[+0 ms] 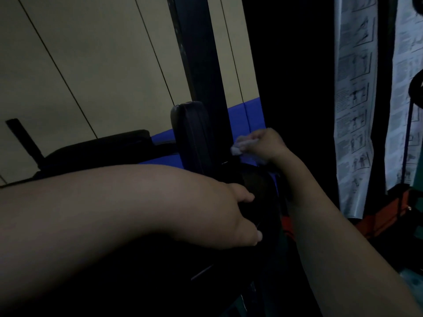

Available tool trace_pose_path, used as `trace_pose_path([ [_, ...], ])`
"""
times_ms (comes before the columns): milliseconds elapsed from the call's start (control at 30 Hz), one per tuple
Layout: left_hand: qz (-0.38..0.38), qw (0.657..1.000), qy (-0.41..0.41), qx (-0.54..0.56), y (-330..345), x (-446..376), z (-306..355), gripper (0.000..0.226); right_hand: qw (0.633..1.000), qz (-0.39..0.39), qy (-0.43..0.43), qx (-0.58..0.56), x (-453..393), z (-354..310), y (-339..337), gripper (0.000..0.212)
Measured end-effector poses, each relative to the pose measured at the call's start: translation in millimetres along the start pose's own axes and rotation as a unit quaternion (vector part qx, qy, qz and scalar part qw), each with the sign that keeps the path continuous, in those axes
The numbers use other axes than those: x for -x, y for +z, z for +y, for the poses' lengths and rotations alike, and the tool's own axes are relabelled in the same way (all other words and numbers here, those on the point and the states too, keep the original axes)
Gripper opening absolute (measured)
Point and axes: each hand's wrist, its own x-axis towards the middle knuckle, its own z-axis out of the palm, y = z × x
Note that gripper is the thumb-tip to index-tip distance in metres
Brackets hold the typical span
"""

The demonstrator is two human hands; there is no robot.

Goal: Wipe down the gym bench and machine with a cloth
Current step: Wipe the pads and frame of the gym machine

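Observation:
The scene is dim. My right hand (265,145) grips a small white cloth (240,146) and holds it against the dark upright post (212,88) of the gym machine, just right of an upright black pad (190,133). My left hand (238,216) curls over the edge of a black padded part (261,193) low in the middle, thumb on top and fingers wrapped down its side. A black bench pad (98,152) lies to the left behind my left forearm.
A pale panelled wall (91,65) fills the upper left, with blue padding (247,117) at its base. A white exercise chart (354,99) hangs at the right. Orange and black machine parts (386,216) sit at the lower right.

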Motion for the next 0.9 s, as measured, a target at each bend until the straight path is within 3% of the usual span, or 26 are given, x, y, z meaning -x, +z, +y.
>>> trace_pose_path([
  [67,-0.003,1.0,0.001,0.008,0.1,-0.8,0.3,0.066,0.995,-0.085,-0.03,-0.037,3.9,-12.2,2.7,0.013],
  [167,-0.004,1.0,0.006,0.001,0.5,-1.5,1.2,0.067,0.981,-0.184,-0.039,0.048,1.5,-22.1,13.5,0.019],
  [300,-0.011,1.0,0.002,-0.013,-0.6,1.1,1.4,0.066,0.984,-0.164,0.001,0.074,-4.2,-19.4,16.1,0.017],
  [400,-0.012,1.0,0.001,-0.026,-1.9,3.3,1.4,0.067,0.989,-0.063,0.052,0.123,-7.0,-7.3,8.4,0.022],
  [500,-0.01,1.0,-0.001,-0.025,-1.7,1.6,1.3,0.066,0.992,-0.012,0.117,-0.034,2.7,3.1,-11.7,0.025],
  [600,-0.016,1.0,-0.001,-0.013,-2.7,0.7,1.4,0.066,0.98,-0.125,0.112,-0.11,31.2,-4.3,-10.1,0.029],
  [667,-0.019,1.0,-0.003,-0.011,-3.7,1.5,2.6,0.065,0.96,-0.153,0.132,-0.192,43.8,0.1,-2.5,0.037],
  [767,-0.022,1.0,-0.008,-0.017,-4.4,2.5,4.1,0.066,0.942,-0.122,0.134,-0.283,55.6,11.5,-5.9,0.034],
  [900,-0.022,0.999,-0.004,-0.034,-4.7,5.6,5.0,0.066,0.958,-0.04,0.125,-0.255,83.3,7.2,-13.7,0.037],
])
